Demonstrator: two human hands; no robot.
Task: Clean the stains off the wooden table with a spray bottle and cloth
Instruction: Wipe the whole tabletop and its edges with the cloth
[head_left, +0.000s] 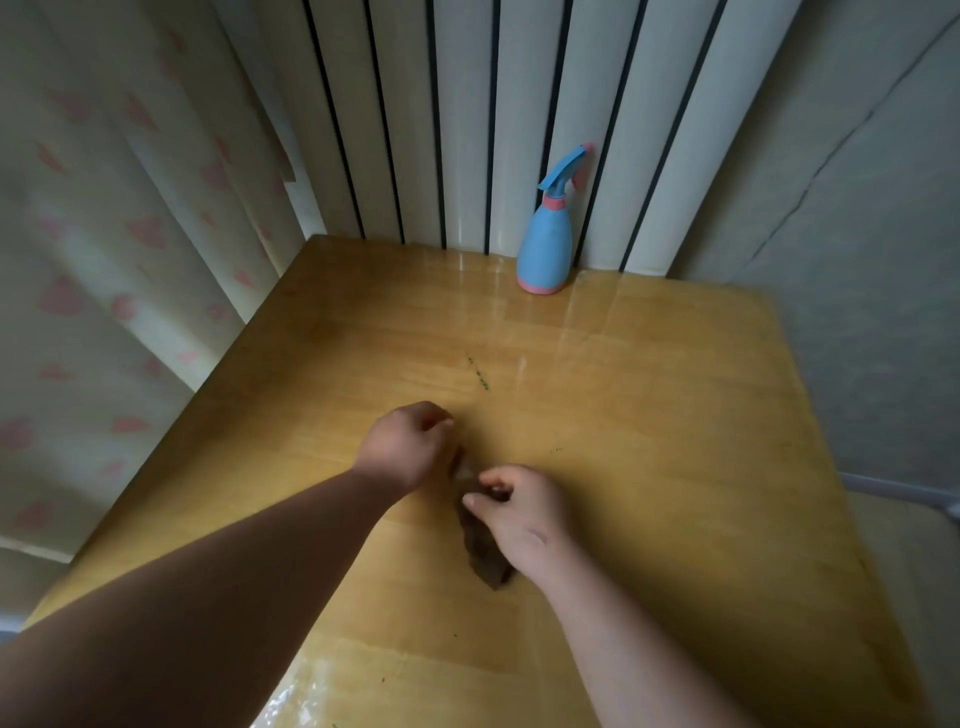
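Left hand (410, 447): fingers curled tight, gripping the far end of the dark cloth (483, 556), which lies mid-table (701, 415). Right hand (524, 514): thumb and bent fingers pinch the same cloth beside it. Spray bottle (545, 244) stands upright at the far edge; green stains (480, 376) lie between it and the hands.

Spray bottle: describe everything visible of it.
The blue plastic-looking spray bottle has a rounded, tapering body, a pink base band, a pink collar, a blue trigger head and a pink nozzle tip. It stands upright at the far edge of the wooden table, before the white ribbed panel. Nobody holds it.
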